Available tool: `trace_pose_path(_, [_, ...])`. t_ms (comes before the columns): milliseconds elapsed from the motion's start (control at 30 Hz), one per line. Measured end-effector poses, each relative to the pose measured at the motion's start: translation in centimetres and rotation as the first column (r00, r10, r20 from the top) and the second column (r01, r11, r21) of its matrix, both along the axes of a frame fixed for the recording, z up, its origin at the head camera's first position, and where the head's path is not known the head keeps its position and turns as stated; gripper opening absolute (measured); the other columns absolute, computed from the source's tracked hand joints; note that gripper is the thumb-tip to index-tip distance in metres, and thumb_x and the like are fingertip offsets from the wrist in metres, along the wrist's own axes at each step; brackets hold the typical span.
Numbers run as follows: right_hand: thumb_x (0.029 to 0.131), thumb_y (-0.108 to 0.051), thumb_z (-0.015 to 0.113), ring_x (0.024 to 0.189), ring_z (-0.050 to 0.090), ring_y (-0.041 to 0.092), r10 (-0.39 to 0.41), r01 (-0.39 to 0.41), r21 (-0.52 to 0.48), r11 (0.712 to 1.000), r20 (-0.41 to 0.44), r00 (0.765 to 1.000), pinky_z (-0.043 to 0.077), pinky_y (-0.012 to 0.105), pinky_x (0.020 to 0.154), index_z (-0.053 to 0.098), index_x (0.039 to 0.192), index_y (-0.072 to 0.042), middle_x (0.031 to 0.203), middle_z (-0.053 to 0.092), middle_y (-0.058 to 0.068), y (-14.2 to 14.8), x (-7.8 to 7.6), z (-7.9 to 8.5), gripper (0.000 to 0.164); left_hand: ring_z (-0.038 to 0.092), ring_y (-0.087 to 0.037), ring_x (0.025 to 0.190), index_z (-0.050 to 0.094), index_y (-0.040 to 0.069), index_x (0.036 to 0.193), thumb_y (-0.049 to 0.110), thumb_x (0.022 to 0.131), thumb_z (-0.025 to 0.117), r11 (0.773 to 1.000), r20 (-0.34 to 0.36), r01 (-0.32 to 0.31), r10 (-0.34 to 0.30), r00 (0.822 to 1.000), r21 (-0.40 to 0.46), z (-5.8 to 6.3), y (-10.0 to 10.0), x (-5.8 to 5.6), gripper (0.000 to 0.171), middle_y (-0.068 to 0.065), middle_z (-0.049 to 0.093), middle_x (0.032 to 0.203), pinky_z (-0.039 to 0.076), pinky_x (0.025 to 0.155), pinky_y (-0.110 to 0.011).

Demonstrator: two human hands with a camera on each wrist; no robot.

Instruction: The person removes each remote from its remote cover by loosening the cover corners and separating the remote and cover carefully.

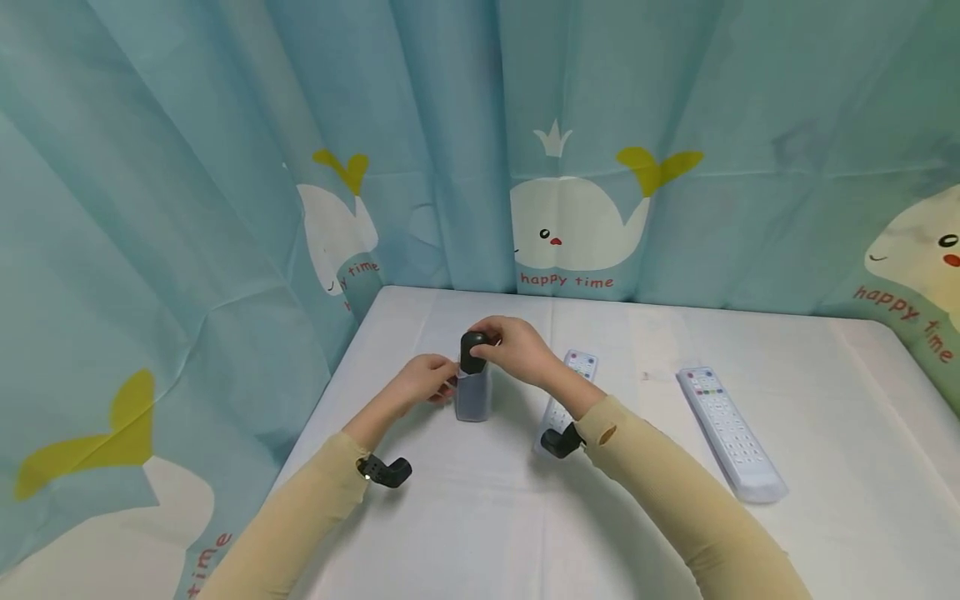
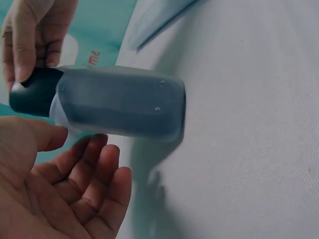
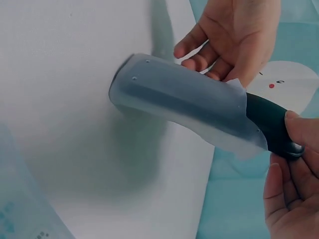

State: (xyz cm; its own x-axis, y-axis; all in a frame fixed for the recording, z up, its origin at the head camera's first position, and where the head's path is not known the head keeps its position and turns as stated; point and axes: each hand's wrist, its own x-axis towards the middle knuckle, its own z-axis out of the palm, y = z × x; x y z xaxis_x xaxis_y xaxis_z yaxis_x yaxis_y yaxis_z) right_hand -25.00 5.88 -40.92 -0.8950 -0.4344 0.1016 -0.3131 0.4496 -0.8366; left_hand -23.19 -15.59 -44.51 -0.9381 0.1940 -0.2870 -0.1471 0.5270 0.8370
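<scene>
A dark, round-ended object (image 3: 269, 122) stands upright near the middle of the head frame, its lower part inside a translucent cover (image 1: 472, 398) and its top bare above the rim. The right hand (image 1: 517, 348) pinches that bare end between thumb and fingers; the left hand (image 1: 425, 379), just left of the cover, pinches the edge of its mouth, with the other fingers loosely bent. Right of centre, a white remote (image 1: 557, 414) lies partly hidden under the right forearm, and a second remote (image 1: 729, 433) lies slantwise farther right, both on the white tabletop (image 1: 465, 517). A blue curtain (image 1: 450, 125) printed with whales fills the upper frame.
</scene>
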Motion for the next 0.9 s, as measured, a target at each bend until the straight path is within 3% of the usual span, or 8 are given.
trace_pose_path(100, [0.096, -0.017, 0.074, 0.090, 0.064, 0.018, -0.016, 0.016, 0.009, 1.000, 0.002, 1.000, 0.055, 0.033, 0.076, 0.071, 0.123, -0.009, 0.102, 0.071, 0.002, 0.0, -0.3, -0.2, 0.029, 0.067, -0.027, 0.091, 0.067, -0.001, 0.124, 0.022, 0.106, 0.056, 1.000, -0.066, -0.012, 0.014, 0.998, 0.025, 0.3, -0.2, 0.3, 0.031, -0.014, 0.068, 0.109, 0.058, 0.078, -0.037])
trace_pose_path(200, [0.096, -0.017, 0.074, 0.093, 0.066, 0.018, -0.026, 0.026, 0.010, 1.000, 0.004, 1.000, 0.056, 0.033, 0.079, 0.071, 0.124, -0.008, 0.104, 0.072, 0.003, 0.1, -0.5, -0.4, 0.029, 0.066, -0.029, 0.101, 0.064, 0.002, 0.129, 0.020, 0.105, 0.058, 1.000, -0.183, -0.015, 0.019, 0.983, 0.023, 0.4, -0.4, 0.6, 0.031, -0.013, 0.067, 0.117, 0.056, 0.082, -0.038])
trace_pose_path(367, [0.096, -0.018, 0.074, 0.097, 0.067, 0.019, -0.057, 0.057, 0.008, 0.998, 0.014, 0.998, 0.057, 0.035, 0.082, 0.071, 0.123, -0.008, 0.108, 0.072, 0.005, 0.3, -0.9, -0.7, 0.030, 0.063, -0.025, 0.106, 0.067, 0.008, 0.121, 0.019, 0.101, 0.065, 0.998, -0.401, -0.006, -0.023, 0.916, -0.070, 0.3, -0.3, 1.3, 0.022, -0.008, 0.063, 0.120, 0.053, 0.090, -0.040])
trace_pose_path(533, [0.095, -0.021, 0.076, 0.099, 0.066, 0.021, -0.101, 0.100, 0.015, 0.995, 0.038, 0.994, 0.056, 0.038, 0.083, 0.071, 0.122, -0.006, 0.110, 0.072, 0.007, 0.7, -1.1, -0.8, 0.032, 0.060, -0.020, 0.102, 0.072, 0.017, 0.110, 0.021, 0.099, 0.070, 0.973, -0.567, 0.014, -0.146, 0.811, -0.232, -0.2, 0.4, 2.1, 0.012, 0.000, 0.061, 0.113, 0.053, 0.089, -0.039])
trace_pose_path(700, [0.092, -0.023, 0.079, 0.097, 0.064, 0.023, -0.189, 0.191, 0.001, 0.981, 0.148, 0.971, 0.055, 0.037, 0.081, 0.070, 0.119, -0.003, 0.108, 0.070, 0.009, 1.2, -1.4, -1.4, 0.034, 0.058, -0.019, 0.097, 0.076, 0.018, 0.107, 0.023, 0.094, 0.078, 0.930, -0.683, 0.028, -0.289, 0.670, -0.366, -1.3, 1.6, 2.5, 0.014, 0.002, 0.060, 0.106, 0.052, 0.078, -0.036])
trace_pose_path(800, [0.090, -0.023, 0.080, 0.095, 0.063, 0.023, -0.238, 0.245, -0.006, 0.970, 0.211, 0.948, 0.054, 0.037, 0.081, 0.070, 0.116, -0.002, 0.106, 0.069, 0.010, 1.4, -1.4, -1.7, 0.035, 0.058, -0.021, 0.093, 0.075, 0.016, 0.105, 0.024, 0.090, 0.082, 0.904, -0.731, 0.004, -0.348, 0.587, -0.428, -1.8, 2.4, 2.5, 0.019, 0.000, 0.061, 0.103, 0.052, 0.077, -0.035])
trace_pose_path(833, [0.090, -0.023, 0.081, 0.094, 0.063, 0.024, -0.251, 0.259, -0.006, 0.966, 0.222, 0.942, 0.054, 0.037, 0.081, 0.070, 0.115, -0.002, 0.105, 0.069, 0.010, 1.5, -1.4, -1.8, 0.034, 0.058, -0.021, 0.092, 0.075, 0.015, 0.104, 0.025, 0.089, 0.083, 0.896, -0.741, -0.007, -0.362, 0.566, -0.444, -1.9, 2.7, 2.5, 0.020, 0.000, 0.061, 0.102, 0.052, 0.076, -0.035])
trace_pose_path(900, [0.089, -0.023, 0.081, 0.093, 0.063, 0.024, -0.271, 0.280, -0.005, 0.960, 0.235, 0.933, 0.053, 0.038, 0.080, 0.070, 0.113, -0.001, 0.104, 0.070, 0.011, 1.6, -1.3, -1.8, 0.034, 0.058, -0.021, 0.090, 0.074, 0.016, 0.104, 0.027, 0.088, 0.084, 0.880, -0.748, -0.029, -0.385, 0.541, -0.474, -2.1, 3.4, 2.4, 0.022, 0.000, 0.061, 0.102, 0.051, 0.076, -0.034])
